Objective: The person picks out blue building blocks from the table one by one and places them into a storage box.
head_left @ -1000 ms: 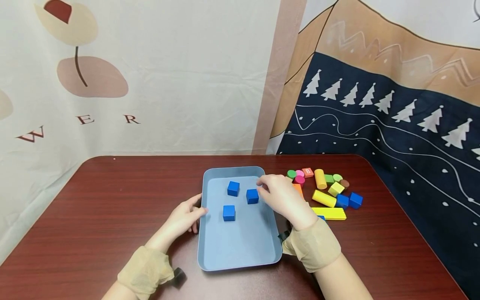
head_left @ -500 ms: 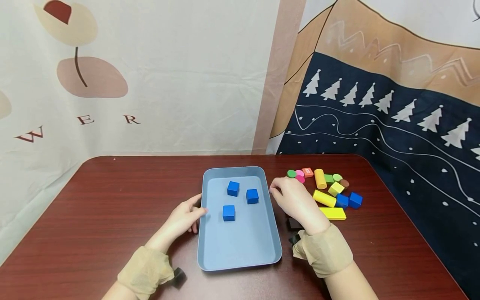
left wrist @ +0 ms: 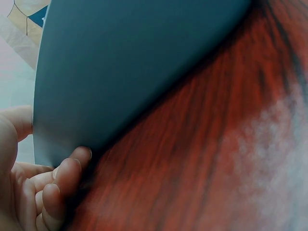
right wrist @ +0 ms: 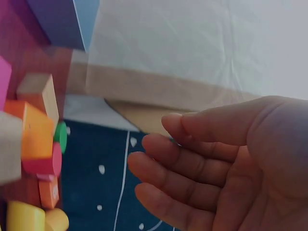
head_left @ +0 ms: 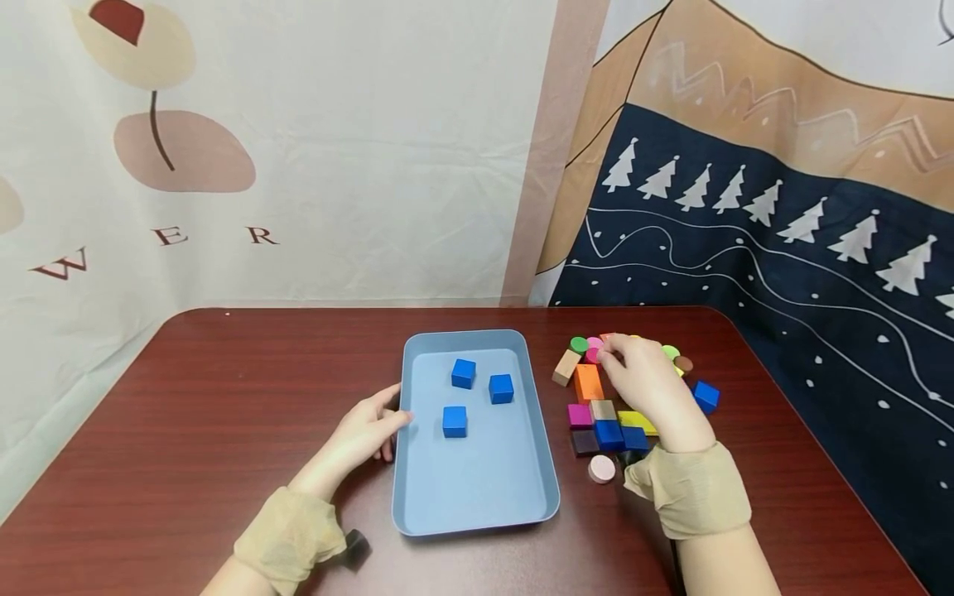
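Note:
Three blue cubes (head_left: 464,373) sit in a blue-grey tray (head_left: 477,497) at the table's middle. My left hand (head_left: 373,424) holds the tray's left side, thumb over the rim. In the left wrist view its other fingers (left wrist: 67,175) curl against the outer wall. Over the loose blocks on the right hovers my right hand (head_left: 648,381), hiding some of them. Seen from the right wrist, its fingers (right wrist: 168,168) are relaxed and nothing is between them. Below and left of it lie an orange block (head_left: 588,384) and a blue block (head_left: 609,434).
Several other blocks crowd the table's right side, among them a magenta block (head_left: 580,416), a dark block (head_left: 585,444) and a pale pink disc (head_left: 601,469). A blue cube (head_left: 705,397) lies farther right. Behind the table (head_left: 224,397) hangs a printed cloth (head_left: 373,165).
My right hand has moved right from above the tray to over the blocks, uncovering those nearer the tray. My left hand, the tray and its three cubes have stayed put.

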The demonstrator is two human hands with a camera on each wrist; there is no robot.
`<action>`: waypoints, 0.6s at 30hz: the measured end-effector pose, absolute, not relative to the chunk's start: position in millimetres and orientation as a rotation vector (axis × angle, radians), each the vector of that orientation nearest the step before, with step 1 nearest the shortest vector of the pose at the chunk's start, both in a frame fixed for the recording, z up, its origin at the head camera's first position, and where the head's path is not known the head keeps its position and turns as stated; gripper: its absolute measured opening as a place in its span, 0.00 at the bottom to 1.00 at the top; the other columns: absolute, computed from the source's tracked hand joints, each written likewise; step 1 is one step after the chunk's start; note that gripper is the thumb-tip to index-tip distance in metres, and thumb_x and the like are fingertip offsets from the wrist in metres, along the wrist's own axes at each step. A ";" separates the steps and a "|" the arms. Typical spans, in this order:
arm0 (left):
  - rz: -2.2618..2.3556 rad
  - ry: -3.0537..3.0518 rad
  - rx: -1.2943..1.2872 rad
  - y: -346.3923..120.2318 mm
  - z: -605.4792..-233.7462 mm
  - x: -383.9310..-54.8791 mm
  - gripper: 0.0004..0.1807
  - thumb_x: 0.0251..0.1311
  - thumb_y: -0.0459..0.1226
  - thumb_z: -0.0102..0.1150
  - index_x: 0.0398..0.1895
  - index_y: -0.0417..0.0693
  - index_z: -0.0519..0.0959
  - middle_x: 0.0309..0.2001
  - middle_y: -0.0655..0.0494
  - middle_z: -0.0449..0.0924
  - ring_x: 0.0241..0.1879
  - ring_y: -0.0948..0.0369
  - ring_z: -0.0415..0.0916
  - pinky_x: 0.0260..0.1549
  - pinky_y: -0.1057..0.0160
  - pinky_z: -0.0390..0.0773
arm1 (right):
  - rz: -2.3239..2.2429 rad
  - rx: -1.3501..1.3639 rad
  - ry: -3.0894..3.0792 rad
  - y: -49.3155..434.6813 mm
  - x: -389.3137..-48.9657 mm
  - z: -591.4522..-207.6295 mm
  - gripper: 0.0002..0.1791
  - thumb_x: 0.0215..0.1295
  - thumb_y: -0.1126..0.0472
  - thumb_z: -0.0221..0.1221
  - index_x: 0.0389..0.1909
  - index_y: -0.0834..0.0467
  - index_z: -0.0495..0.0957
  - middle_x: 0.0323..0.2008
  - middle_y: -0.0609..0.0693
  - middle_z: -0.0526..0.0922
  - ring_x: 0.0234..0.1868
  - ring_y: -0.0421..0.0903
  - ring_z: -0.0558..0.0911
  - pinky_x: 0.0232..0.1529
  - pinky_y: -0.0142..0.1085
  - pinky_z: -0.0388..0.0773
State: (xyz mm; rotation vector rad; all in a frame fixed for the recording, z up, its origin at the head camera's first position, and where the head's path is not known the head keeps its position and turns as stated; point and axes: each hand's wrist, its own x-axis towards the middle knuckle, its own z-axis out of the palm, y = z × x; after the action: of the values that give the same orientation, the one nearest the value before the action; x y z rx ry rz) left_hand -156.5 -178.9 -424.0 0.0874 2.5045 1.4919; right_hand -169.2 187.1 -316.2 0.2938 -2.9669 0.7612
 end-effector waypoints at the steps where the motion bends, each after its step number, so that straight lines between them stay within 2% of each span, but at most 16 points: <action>1: 1.493 2.503 0.087 -178.9 -424.0 -156.6 0.34 0.62 0.39 0.57 0.70 0.39 0.60 0.16 0.51 0.74 0.12 0.53 0.72 0.14 0.60 0.73 | 0.749 0.272 -2.962 190.0 -169.2 -315.7 0.10 0.69 0.64 0.53 0.42 0.66 0.79 0.23 0.52 0.74 0.26 0.49 0.73 0.25 0.37 0.73; 9: 1.494 2.503 0.092 -179.0 -424.7 -157.2 0.34 0.62 0.39 0.57 0.70 0.39 0.60 0.16 0.51 0.75 0.12 0.53 0.72 0.14 0.59 0.74 | 0.761 0.145 -2.918 209.9 -168.6 -309.4 0.10 0.70 0.64 0.53 0.42 0.67 0.79 0.33 0.58 0.79 0.33 0.54 0.74 0.34 0.43 0.74; 18: 1.491 2.502 0.091 -179.7 -424.6 -157.5 0.34 0.62 0.39 0.57 0.70 0.40 0.60 0.16 0.51 0.75 0.12 0.53 0.72 0.14 0.59 0.73 | 0.738 0.012 -2.813 240.6 -164.3 -307.4 0.13 0.71 0.62 0.51 0.41 0.68 0.80 0.35 0.61 0.80 0.31 0.54 0.74 0.32 0.43 0.71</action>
State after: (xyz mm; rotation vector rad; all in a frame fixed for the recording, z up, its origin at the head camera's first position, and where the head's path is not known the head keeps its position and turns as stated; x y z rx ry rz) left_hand -157.5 -179.7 -424.6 0.0909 2.5022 1.4908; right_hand -164.3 240.6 -307.4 0.0122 -2.8131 0.7379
